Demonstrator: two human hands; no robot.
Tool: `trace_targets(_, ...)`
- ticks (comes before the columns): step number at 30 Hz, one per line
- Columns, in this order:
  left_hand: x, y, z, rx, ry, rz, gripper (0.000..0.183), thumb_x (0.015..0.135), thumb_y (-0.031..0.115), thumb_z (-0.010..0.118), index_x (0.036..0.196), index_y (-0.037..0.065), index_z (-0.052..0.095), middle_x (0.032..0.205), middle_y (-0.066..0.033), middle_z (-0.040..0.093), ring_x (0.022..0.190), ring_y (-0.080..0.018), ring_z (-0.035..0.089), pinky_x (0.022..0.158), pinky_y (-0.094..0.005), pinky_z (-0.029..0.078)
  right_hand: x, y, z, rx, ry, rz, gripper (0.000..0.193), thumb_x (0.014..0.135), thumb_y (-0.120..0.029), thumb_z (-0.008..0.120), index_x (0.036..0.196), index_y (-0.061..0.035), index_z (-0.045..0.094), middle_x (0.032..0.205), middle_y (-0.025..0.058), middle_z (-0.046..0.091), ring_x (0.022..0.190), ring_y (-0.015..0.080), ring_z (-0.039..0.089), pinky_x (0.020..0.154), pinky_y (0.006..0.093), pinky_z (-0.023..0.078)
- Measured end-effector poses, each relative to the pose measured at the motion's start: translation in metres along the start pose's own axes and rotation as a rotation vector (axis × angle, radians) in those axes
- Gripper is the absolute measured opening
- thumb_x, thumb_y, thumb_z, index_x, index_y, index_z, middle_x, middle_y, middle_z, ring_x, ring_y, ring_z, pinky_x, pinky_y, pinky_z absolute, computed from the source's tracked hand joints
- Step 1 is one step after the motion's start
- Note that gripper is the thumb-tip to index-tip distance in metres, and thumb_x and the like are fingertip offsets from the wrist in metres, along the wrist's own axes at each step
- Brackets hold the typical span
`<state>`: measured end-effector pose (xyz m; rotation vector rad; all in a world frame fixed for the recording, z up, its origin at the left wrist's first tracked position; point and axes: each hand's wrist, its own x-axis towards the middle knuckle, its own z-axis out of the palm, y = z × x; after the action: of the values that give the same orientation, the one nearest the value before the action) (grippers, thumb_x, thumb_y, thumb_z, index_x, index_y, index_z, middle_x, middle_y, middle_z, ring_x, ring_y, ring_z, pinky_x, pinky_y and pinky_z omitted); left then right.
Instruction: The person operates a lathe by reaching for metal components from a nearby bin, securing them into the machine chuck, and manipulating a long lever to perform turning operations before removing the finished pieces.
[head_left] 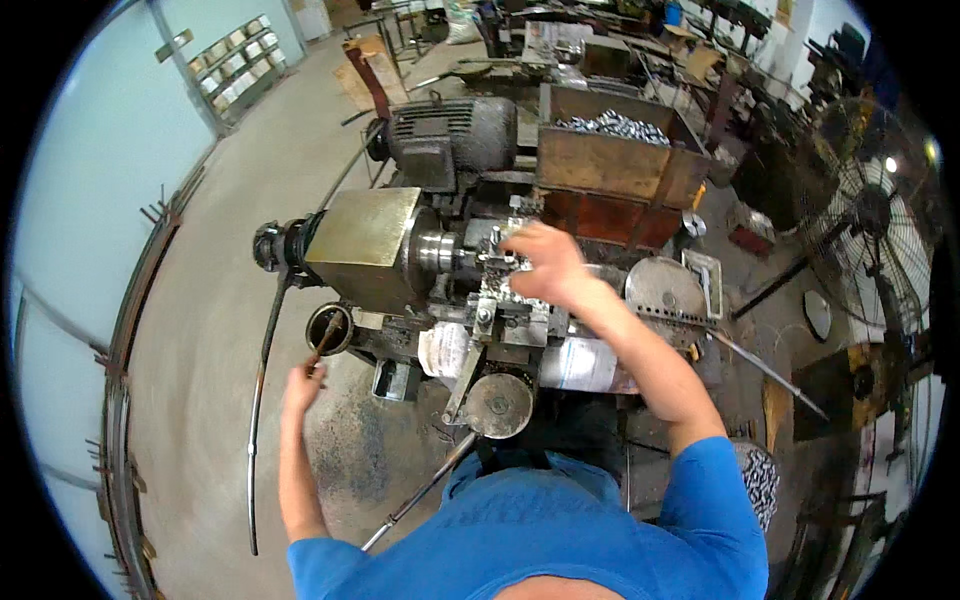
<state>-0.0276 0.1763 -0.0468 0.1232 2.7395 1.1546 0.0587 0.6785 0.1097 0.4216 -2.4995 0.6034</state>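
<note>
My left hand [304, 387] is closed around the handle of a brush [327, 335], whose far end dips into a round pot [314, 325] at the left of a small lathe. My right hand [548, 264] reaches over the lathe's tool area [490, 262], just right of the shiny spindle nose [437, 250]. Its fingers are bent and thumb and forefinger stand apart, with nothing visible between them. Metal chips lie on the slide [508, 290] beneath that hand. The lathe's headstock [365, 228] has a worn yellowish metal cover.
Behind the headstock sits an electric motor [455, 133]. A rusty bin [610, 160] of small metal parts stands at the back right. Long bars [254, 470] jut out at the left, and a lever [420, 492] slants near my body. A large fan [865, 210] stands at the right.
</note>
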Motion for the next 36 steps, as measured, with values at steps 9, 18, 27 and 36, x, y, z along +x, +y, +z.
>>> trace_targets(9, -0.076, -0.005, -0.089, 0.298, 0.413, -0.447, 0.032, 0.082, 0.033, 0.056, 0.092, 0.003, 0.062, 0.071, -0.0148, 0.063, 0.068, -0.0271, 0.063, 0.062, -0.0386, 0.048, 0.067, -0.015, 0.082, -0.455, -0.579, -0.082, 0.019, 0.059, -0.02, 0.06, 0.071, -0.0074, 0.066, 0.076, 0.0136, 0.064, 0.082, 0.0284, 0.059, 0.082, 0.0376, 0.042)
trace_targets(18, -0.103, 0.035, -0.048, -0.065, 0.251, -0.3, 0.02, 0.072, 0.01, 0.066, 0.072, -0.005, 0.053, 0.056, -0.0117, 0.054, 0.043, -0.0181, 0.055, 0.039, -0.0319, 0.047, 0.064, -0.02, 0.072, -0.45, -0.505, -0.092, 0.021, 0.059, -0.016, 0.059, 0.074, -0.0026, 0.066, 0.081, 0.0175, 0.063, 0.088, 0.0315, 0.057, 0.091, 0.0385, 0.038)
trace_targets(27, -0.043, 0.017, -0.043, -0.254, 0.047, -0.236, 0.018, 0.077, 0.006, 0.058, 0.086, -0.009, 0.053, 0.057, -0.0125, 0.056, 0.046, -0.0206, 0.058, 0.042, -0.0323, 0.051, 0.075, 0.044, -0.088, -0.497, -0.089, 0.227, 0.033, 0.058, -0.02, 0.062, 0.087, -0.0049, 0.065, 0.107, 0.0212, 0.054, 0.101, 0.0345, 0.049, 0.089, 0.0404, 0.041)
trace_targets(36, -0.046, -0.006, -0.052, -0.448, -0.042, -0.19, 0.038, 0.082, 0.019, 0.061, 0.105, -0.009, 0.049, 0.066, -0.0111, 0.054, 0.056, -0.0211, 0.058, 0.053, -0.0348, 0.053, -0.084, 0.059, -0.132, -0.168, 0.078, 0.332, 0.046, 0.056, -0.015, 0.059, 0.1, -0.0042, 0.062, 0.118, 0.0191, 0.05, 0.103, 0.0348, 0.051, 0.088, 0.0376, 0.042)
